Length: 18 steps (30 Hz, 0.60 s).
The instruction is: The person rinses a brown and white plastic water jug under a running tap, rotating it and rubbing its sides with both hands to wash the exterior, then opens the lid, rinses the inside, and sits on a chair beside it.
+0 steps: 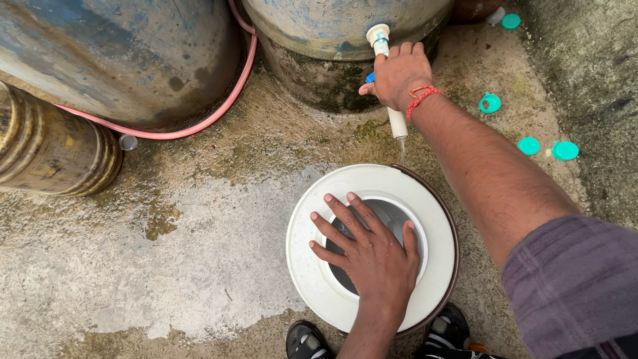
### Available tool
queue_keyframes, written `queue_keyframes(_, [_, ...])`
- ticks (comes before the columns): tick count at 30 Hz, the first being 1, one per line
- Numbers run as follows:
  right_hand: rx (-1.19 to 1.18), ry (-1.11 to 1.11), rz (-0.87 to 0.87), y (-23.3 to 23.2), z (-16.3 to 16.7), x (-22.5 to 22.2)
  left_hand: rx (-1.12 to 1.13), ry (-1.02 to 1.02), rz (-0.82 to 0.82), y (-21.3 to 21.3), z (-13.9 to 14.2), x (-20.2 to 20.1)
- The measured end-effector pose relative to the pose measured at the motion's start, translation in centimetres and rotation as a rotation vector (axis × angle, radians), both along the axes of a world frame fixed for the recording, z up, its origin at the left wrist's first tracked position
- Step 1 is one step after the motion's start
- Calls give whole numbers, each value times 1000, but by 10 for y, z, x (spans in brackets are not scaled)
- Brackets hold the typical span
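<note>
Two hands are working: the right hand [397,74] is gripping the white tap [385,73], the left hand [372,256] is lying flat, open, on the bucket lid [312,252] below the tap. Water is trickling just beyond the lid's rim, likely missing the opening and wetting the floor [199,266].

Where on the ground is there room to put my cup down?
The widest bare patch is the pale concrete floor, between the white-lidded container and the ribbed barrel. It is crowded by the tap, where the right hand grips it; the left hand covers the lid's opening. Teal caps dot the right side.
</note>
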State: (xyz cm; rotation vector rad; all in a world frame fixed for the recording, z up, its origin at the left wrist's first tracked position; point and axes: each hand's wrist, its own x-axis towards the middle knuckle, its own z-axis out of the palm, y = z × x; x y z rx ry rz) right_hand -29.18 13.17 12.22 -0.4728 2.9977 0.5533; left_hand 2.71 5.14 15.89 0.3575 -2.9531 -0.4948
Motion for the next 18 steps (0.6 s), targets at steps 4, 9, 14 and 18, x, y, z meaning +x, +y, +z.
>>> queue_keyframes(4, [42, -20, -57, -4, 4, 2, -5, -14, 4, 1, 3, -1])
queue_keyframes(9, [40, -126, -147, -11, 12, 7, -26, -30, -22, 0, 6, -2])
queue_keyframes(14, [7, -189, -236, -17, 22, 13, -19, -54, -18, 0, 8, -2])
queue_keyframes(18, [33, -215, -259, -21, 28, 15, -6, -80, -21, 1, 12, -3])
